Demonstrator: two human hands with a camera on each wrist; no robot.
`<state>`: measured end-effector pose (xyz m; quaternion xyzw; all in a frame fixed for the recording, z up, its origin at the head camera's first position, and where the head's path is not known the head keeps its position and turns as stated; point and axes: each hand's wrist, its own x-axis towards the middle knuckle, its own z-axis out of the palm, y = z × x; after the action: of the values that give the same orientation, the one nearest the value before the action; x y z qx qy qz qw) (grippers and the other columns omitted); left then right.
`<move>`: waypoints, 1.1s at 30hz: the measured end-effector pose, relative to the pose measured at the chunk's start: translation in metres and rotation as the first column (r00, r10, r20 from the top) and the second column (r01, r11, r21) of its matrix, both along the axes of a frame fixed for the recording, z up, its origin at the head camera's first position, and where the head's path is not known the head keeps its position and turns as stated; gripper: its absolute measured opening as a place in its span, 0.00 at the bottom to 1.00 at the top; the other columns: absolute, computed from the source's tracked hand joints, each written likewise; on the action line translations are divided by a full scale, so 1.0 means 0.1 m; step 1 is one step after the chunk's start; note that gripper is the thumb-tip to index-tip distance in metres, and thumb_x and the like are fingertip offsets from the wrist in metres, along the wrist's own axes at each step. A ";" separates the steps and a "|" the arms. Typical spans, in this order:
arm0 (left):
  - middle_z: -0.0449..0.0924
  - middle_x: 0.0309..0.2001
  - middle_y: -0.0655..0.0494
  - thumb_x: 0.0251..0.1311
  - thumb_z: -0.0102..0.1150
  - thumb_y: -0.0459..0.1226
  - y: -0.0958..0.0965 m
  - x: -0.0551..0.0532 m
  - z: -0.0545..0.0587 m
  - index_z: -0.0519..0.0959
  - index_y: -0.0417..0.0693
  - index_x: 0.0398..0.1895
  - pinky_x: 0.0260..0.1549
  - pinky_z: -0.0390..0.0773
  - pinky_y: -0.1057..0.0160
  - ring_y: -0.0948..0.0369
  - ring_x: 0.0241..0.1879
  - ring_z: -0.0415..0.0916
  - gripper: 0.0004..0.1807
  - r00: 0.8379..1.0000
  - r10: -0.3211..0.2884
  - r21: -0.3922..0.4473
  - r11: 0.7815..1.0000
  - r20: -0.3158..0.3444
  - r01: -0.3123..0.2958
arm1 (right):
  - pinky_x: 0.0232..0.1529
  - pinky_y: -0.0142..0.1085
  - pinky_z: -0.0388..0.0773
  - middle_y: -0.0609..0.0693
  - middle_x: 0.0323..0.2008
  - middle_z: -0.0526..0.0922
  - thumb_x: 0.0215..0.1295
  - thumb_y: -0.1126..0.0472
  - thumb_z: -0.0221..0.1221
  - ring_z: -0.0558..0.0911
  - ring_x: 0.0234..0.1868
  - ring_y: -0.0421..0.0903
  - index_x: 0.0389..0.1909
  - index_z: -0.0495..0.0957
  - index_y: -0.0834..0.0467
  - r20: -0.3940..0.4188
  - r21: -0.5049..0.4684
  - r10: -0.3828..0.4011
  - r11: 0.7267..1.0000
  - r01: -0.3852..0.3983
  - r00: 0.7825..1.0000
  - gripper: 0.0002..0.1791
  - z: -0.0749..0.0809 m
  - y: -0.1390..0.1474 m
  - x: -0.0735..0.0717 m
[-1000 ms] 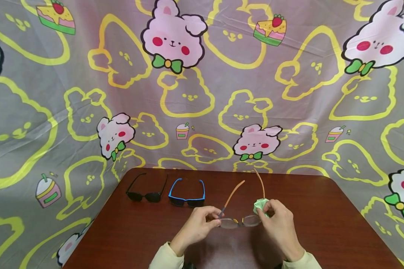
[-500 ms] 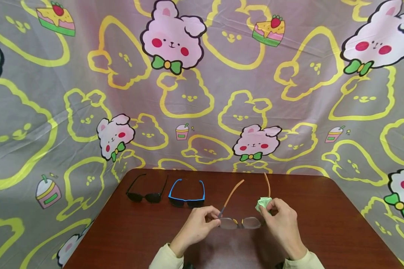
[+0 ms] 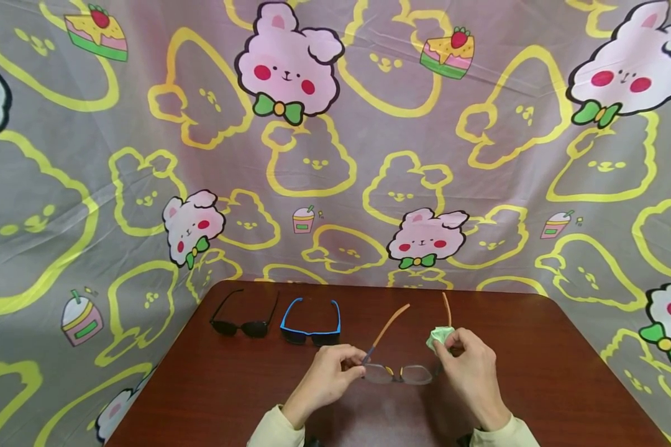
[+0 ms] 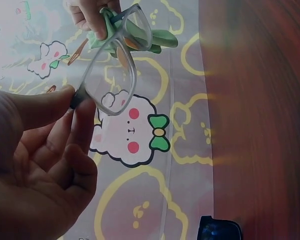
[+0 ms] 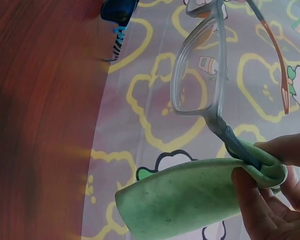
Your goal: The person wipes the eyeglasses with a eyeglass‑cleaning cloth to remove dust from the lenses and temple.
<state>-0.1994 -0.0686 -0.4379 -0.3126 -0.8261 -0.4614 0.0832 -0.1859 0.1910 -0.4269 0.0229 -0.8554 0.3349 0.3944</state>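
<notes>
Clear-framed eyeglasses [image 3: 416, 374] with orange-tipped temple arms are held up over the table, arms unfolded and pointing away. My left hand [image 3: 328, 376] pinches them at the left hinge corner between thumb and fingers, as the left wrist view shows too. A light green cloth [image 5: 182, 197] is folded around the right temple arm near its hinge. Thumb and fingers of my right hand [image 3: 471, 369] pinch that arm through the cloth, whose loose end hangs out in the right wrist view. The part of the arm inside the fold is hidden.
Black sunglasses [image 3: 240, 328] lie at the back left of the brown table [image 3: 212, 391]. Beside them sit blue-framed sunglasses [image 3: 311, 335], arms unfolded. A patterned cloth curtain [image 3: 335, 143] surrounds the back and sides of the table.
My right hand and the green cloth have shifted slightly right, away from the lens. The right temple arm has swung outward, its tip now lower in view. My left hand stays nearly still.
</notes>
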 end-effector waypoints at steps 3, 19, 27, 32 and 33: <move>0.80 0.28 0.63 0.52 0.66 0.29 0.00 0.00 -0.01 0.84 0.45 0.33 0.24 0.72 0.73 0.74 0.27 0.73 0.06 1.000 -0.003 -0.006 1.000 0.006 0.003 | 0.22 0.23 0.66 0.41 0.17 0.74 0.38 0.70 0.72 0.74 0.20 0.38 0.15 0.71 0.50 0.008 -0.012 -0.002 1.000 0.003 1.000 0.19 0.01 0.01 0.00; 0.82 0.29 0.59 0.51 0.66 0.27 -0.03 0.00 -0.01 0.84 0.41 0.34 0.25 0.73 0.73 0.73 0.27 0.75 0.07 0.999 -0.035 -0.023 0.999 0.036 0.036 | 0.22 0.25 0.65 0.43 0.17 0.78 0.40 0.69 0.72 0.74 0.19 0.36 0.16 0.72 0.51 0.010 -0.039 -0.036 0.999 0.037 0.999 0.16 0.06 0.07 -0.01; 0.82 0.29 0.60 0.51 0.65 0.27 -0.03 0.01 -0.01 0.83 0.41 0.34 0.25 0.73 0.73 0.74 0.27 0.74 0.06 0.999 -0.030 -0.031 0.999 0.031 0.031 | 0.21 0.26 0.66 0.43 0.17 0.78 0.42 0.66 0.71 0.73 0.19 0.37 0.16 0.72 0.51 0.044 -0.050 -0.060 0.997 0.062 0.997 0.15 0.06 0.12 -0.02; 0.81 0.28 0.59 0.51 0.65 0.26 -0.03 0.00 -0.01 0.83 0.39 0.34 0.24 0.74 0.72 0.73 0.26 0.74 0.06 0.998 -0.043 -0.016 0.999 0.044 0.044 | 0.21 0.25 0.65 0.43 0.18 0.78 0.44 0.65 0.71 0.74 0.20 0.37 0.17 0.72 0.51 0.074 -0.068 -0.075 0.994 0.080 0.994 0.15 0.07 0.14 -0.02; 0.81 0.29 0.59 0.51 0.65 0.26 -0.03 0.00 -0.01 0.83 0.39 0.34 0.24 0.73 0.72 0.73 0.26 0.74 0.06 0.998 -0.045 -0.016 0.999 0.047 0.046 | 0.21 0.25 0.65 0.43 0.18 0.78 0.45 0.65 0.71 0.74 0.20 0.37 0.17 0.72 0.51 0.080 -0.072 -0.078 0.994 0.084 0.994 0.15 0.07 0.15 -0.02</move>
<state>-0.1995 -0.0720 -0.4387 -0.3210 -0.8245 -0.4632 0.0506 -0.1878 0.2057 -0.4200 -0.0397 -0.8570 0.3509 0.3752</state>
